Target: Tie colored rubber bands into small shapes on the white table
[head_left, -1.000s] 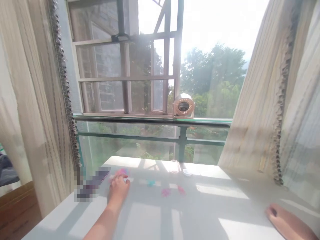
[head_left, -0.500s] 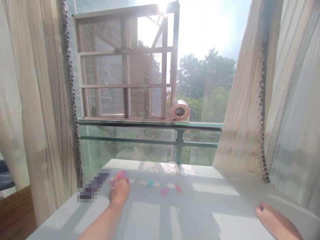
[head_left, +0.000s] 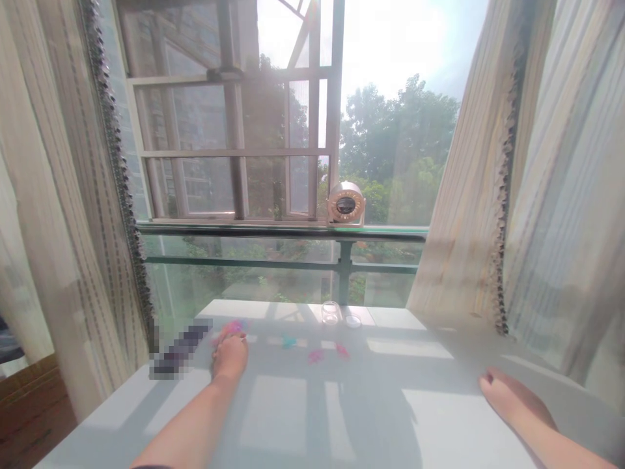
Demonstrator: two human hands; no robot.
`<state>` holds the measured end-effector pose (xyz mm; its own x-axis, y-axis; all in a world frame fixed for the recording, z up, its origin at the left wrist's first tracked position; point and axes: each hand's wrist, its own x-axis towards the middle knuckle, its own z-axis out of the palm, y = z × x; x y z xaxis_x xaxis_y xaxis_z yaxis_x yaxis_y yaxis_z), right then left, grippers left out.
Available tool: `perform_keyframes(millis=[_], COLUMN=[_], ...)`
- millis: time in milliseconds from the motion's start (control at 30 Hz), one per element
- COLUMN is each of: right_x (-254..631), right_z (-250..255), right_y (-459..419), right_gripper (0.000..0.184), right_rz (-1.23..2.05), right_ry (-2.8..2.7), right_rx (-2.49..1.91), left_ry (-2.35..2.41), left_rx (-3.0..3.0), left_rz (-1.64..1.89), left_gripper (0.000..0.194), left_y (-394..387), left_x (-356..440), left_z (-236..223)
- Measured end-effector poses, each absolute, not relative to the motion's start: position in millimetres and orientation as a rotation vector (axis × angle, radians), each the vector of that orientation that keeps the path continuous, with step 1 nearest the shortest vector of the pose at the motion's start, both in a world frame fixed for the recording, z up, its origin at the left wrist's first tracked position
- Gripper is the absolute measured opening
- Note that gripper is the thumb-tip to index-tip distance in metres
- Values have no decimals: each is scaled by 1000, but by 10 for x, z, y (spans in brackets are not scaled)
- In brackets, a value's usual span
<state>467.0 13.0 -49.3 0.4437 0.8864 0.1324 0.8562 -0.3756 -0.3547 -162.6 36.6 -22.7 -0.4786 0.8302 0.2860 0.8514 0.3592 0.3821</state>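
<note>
L hand point(head_left: 229, 357) is at the multicoloured pile point(head_left: 237, 326), far L part of the tabletop point(head_left: 273, 404), just beside a pixelated dark item point(head_left: 183, 352). Its grip: fingers curled down, partly hidden; can't tell how wide the gap is or if anything's pinched. R hand point(head_left: 502, 391) is loosely curled at the R side, well apart from the pieces; contents hidden, can't tell.

To handle the pile well: fingertips low, light pinch, a few bits per go, as they look small & prob. light; wrist clear so nothing scatters. R hand could steady loose bits if req'd.

Counts: 1 pile (no. of bits unclear); 1 teal cluster point(head_left: 289, 342); 2 pink clusters point(head_left: 316, 356), apart; 1 clear jar point(head_left: 330, 314) w/ 1 round lid-like disc point(head_left: 353, 321) just beside; 2 hands.
</note>
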Motion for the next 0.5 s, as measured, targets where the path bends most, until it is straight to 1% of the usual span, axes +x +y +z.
perform_keyframes(millis=[233,367,500], right_x=[4612,4508,4472], right_z=[-440,-321,-280], right_y=[99,17,-10], right_gripper=[22,18,22], right_rz=[74,41,43], right_ry=[-1497,-1511,-1525], right_rx=[-2380,-2409,-2410], left_ry=[-2553,-2554,-2523], left_rx=[-1555,-1549,-1564], left_rz=[-714,-696,-687], left_gripper=[35,34,32], left_y=[387,404,399], left_x=[-1625,-1620,-1595], left_z=[-235,-231,-215])
